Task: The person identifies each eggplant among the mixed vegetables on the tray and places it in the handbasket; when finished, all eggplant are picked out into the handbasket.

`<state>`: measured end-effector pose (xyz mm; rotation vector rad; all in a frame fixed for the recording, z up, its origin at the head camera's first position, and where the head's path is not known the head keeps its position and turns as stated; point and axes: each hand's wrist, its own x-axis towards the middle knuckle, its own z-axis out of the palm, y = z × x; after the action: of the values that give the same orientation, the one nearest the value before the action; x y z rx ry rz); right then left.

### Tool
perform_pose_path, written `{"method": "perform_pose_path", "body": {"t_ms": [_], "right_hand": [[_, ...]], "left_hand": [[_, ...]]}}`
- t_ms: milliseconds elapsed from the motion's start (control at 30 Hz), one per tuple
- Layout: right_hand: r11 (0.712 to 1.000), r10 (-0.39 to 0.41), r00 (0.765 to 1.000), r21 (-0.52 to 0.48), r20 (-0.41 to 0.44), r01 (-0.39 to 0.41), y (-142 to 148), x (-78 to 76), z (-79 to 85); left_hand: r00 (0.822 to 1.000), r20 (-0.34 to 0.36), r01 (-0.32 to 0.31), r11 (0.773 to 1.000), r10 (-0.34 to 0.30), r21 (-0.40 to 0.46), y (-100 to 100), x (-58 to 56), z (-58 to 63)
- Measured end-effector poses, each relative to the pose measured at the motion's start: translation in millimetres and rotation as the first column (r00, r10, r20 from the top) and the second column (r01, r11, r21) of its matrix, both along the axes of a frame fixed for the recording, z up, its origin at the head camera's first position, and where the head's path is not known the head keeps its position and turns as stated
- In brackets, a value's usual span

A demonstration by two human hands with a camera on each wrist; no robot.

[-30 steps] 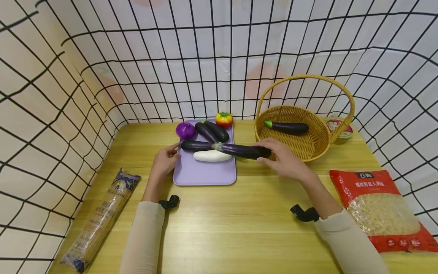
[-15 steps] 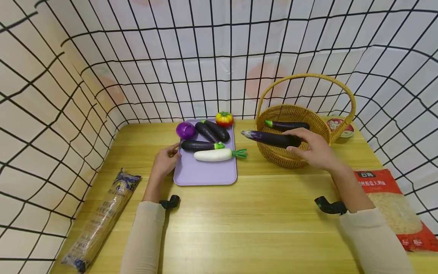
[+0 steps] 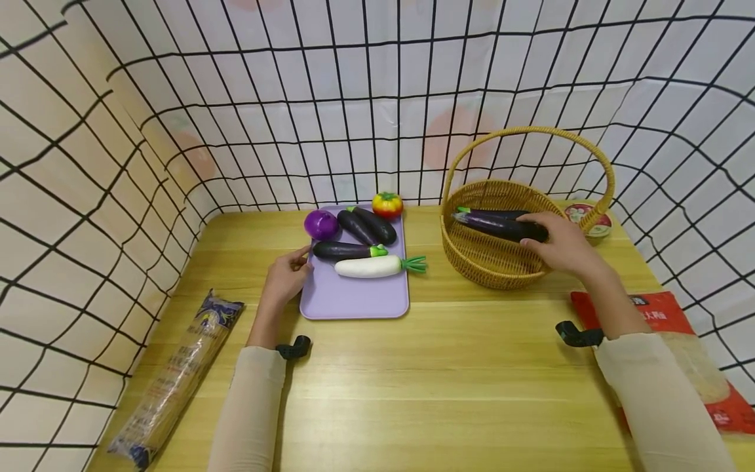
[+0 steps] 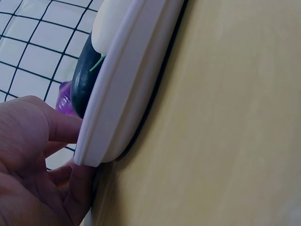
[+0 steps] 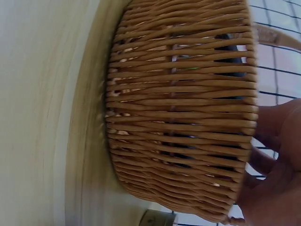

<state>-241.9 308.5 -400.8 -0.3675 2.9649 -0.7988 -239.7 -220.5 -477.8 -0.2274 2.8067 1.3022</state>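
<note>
My right hand (image 3: 560, 244) grips a long dark eggplant (image 3: 492, 226) by its right end, low in the wicker basket (image 3: 501, 278). Behind it in the basket lies another eggplant (image 3: 495, 213), partly covered by the held one. In the right wrist view the basket's woven side (image 5: 188, 108) hides most of both. At the lilac tray (image 3: 354, 301), my left hand (image 3: 287, 275) pinches the left rim between thumb and fingers. The tray bears a white radish (image 3: 368, 267), an eggplant (image 3: 342, 250) with a green cap, two shorter eggplants (image 3: 377, 226) and a purple onion (image 3: 322, 225).
A red and yellow tomato-like vegetable (image 3: 387, 206) sits at the tray's back right corner. The basket's tall handle (image 3: 531, 130) arches over it. Noodle pack (image 3: 177, 373) lies left, red pasta bag (image 3: 666, 305) right, round tin (image 3: 598, 223) behind the basket. Black wire mesh (image 3: 366, 98) surrounds the table.
My right hand has carried the eggplant from above the tray rightward and down into the basket. My left hand has stayed at the tray's rim.
</note>
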Motion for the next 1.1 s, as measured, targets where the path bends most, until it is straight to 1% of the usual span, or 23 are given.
{"method": "perform_pose_path", "body": {"t_ms": [133,300,400,533,867,1000,1100], "right_hand": [[0.999,-0.002,0.999,0.038,0.035,0.001,0,-12.8,-7.3],[0.997,-0.005,0.996,0.079,0.085,-0.002,-1,-25.1,-14.4],[0.995,-0.031,0.994,0.093,0.107,0.021,-1,-31.2,-18.3],[0.993,-0.055,0.992,0.111,0.114,0.043,-3,-37.0,-22.3],[0.992,-0.057,0.996,0.117,0.075,0.048,-11,-35.8,-19.3],[0.994,-0.055,0.996,0.097,0.065,0.048,-12,-33.0,-17.8],[0.997,-0.051,0.997,0.063,0.057,0.048,-13,-28.7,-16.0]], "left_hand": [[1.000,0.000,-0.003,1.000,0.003,0.004,0,-0.2,-0.2],[1.000,0.011,-0.006,1.000,0.006,0.013,3,0.0,-0.7],[1.000,0.015,-0.007,1.000,0.006,0.016,3,-0.2,-1.3],[1.000,0.021,-0.005,1.000,0.004,0.016,3,0.5,-1.0],[1.000,0.020,-0.011,1.000,0.010,0.018,2,0.1,0.3],[1.000,0.019,-0.012,1.000,0.012,0.015,1,-0.3,0.4],[1.000,0.016,-0.009,1.000,0.009,0.011,-1,0.0,0.2]]}}
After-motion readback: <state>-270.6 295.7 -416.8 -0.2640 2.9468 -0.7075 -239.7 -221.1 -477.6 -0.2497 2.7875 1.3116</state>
